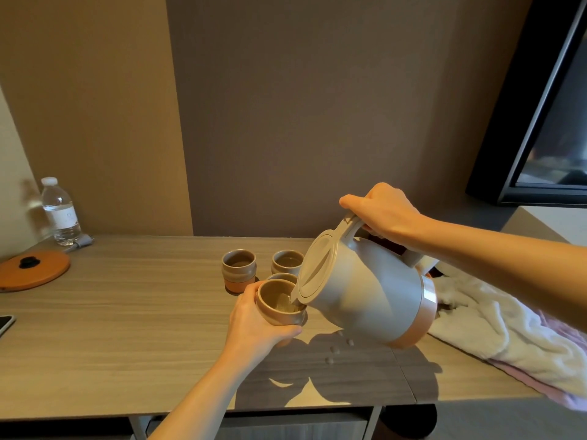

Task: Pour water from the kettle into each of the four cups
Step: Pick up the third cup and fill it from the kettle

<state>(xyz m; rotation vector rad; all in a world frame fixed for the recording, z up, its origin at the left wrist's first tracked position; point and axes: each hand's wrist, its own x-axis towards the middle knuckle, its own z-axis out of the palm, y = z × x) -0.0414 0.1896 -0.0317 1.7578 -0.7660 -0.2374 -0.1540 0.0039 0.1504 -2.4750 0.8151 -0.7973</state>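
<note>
Head camera view, looking down over a person's two bare forearms at a wood-grain desk [127, 328]. Their right hand [384, 209] is closed around the handle of a pale grey kettle [365, 293], which is lifted off the desk and tipped steeply leftward, its lid shut and its spout over a cup. Their left hand [257, 325] is wrapped around the held cup [279, 301], a small handleless brown ceramic one raised just above the desk, with water visible inside and a thin stream entering from the spout. Right behind it the rim of a second cup [281, 276] shows, mostly hidden. Two more matching cups stand farther back on the desk, side by side: the back left cup [238, 269] and the back right cup [287, 262]. A few water drops [336, 347] lie on the desk under the kettle, within the hands' dark shadow. To the right, a white towel [495, 325] lies crumpled over the desk's edge. At the far left stand a clear water bottle [60, 211] with a white cap and, just in front of it, a flat round orange lid [35, 269] with a black knob. A phone corner [5, 323] shows at the left edge. Behind the desk the wall is tan on the left and grey-brown in the middle; a dark-framed screen [556, 106] hangs at the upper right.
</note>
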